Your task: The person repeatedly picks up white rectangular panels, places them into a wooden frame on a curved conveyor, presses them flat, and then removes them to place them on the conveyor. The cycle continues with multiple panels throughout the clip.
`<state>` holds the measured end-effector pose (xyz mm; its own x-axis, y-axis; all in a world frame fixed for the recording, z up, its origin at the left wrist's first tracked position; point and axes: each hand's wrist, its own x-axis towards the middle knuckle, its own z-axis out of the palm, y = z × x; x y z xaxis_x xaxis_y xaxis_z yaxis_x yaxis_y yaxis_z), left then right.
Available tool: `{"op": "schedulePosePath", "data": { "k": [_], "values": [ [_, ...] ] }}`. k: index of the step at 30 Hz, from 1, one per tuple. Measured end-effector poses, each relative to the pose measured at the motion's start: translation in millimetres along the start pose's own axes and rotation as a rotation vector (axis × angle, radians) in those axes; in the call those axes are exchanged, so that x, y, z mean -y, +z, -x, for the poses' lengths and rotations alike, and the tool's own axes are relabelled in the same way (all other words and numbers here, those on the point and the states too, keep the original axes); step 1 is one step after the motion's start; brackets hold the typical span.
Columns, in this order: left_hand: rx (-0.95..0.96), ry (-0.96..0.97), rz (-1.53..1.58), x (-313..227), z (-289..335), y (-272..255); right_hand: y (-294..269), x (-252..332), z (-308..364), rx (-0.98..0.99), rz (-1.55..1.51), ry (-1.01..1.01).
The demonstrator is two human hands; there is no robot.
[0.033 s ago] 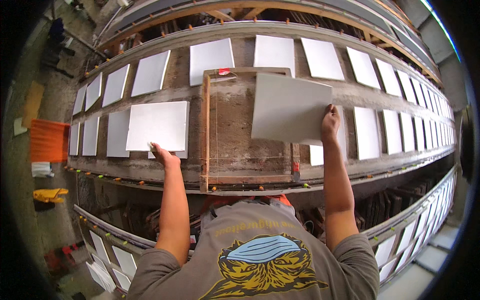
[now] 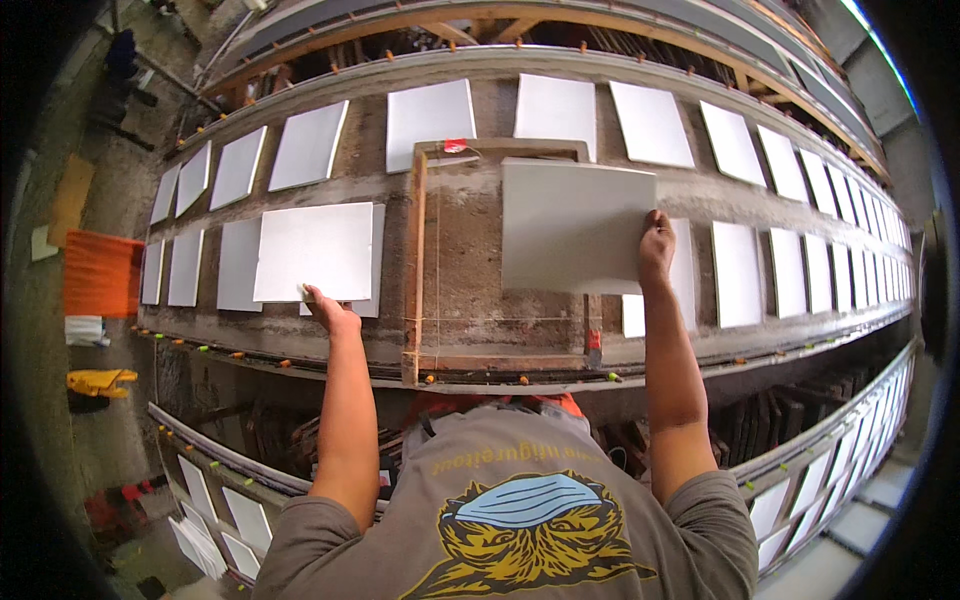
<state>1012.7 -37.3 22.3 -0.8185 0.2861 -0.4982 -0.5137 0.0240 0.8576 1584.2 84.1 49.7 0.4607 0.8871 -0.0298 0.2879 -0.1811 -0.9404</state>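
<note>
our left hand (image 2: 332, 311) pinches the lower edge of a white board (image 2: 315, 252), which overlaps another board (image 2: 378, 265) on the long table (image 2: 362, 185). our right hand (image 2: 656, 248) pinches the right edge of a greyish board (image 2: 572, 228) over the wooden frame (image 2: 415, 270).

Much of right side of wooden frame (image 2: 415, 280) covered by grey-looking panel (image 2: 575, 225). Left of frame, fingers of left hand (image 2: 335, 314) mostly hidden beneath white panel (image 2: 315, 252); lower panel (image 2: 370, 306) largely covered by same. Right of frame, another panel (image 2: 685, 270) partly blocked by right forearm (image 2: 675, 370). Far right of frame, last panels (image 2: 871, 265) too small to be counted. Below frame, shirt (image 2: 350, 560) cut off by lower edge of view.
</note>
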Motion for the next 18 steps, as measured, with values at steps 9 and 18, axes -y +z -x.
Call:
{"op": "schedulePosePath", "data": {
  "k": [9, 18],
  "values": [
    [-0.161, -0.183, -0.198, 15, -88, -35, 109, 110, 8, 0.587, 0.621, -0.207],
    [0.142, -0.093, -0.581, 13, -36, -45, 221, 83, 0, 0.558, 0.914, -0.703]
  ]
}}
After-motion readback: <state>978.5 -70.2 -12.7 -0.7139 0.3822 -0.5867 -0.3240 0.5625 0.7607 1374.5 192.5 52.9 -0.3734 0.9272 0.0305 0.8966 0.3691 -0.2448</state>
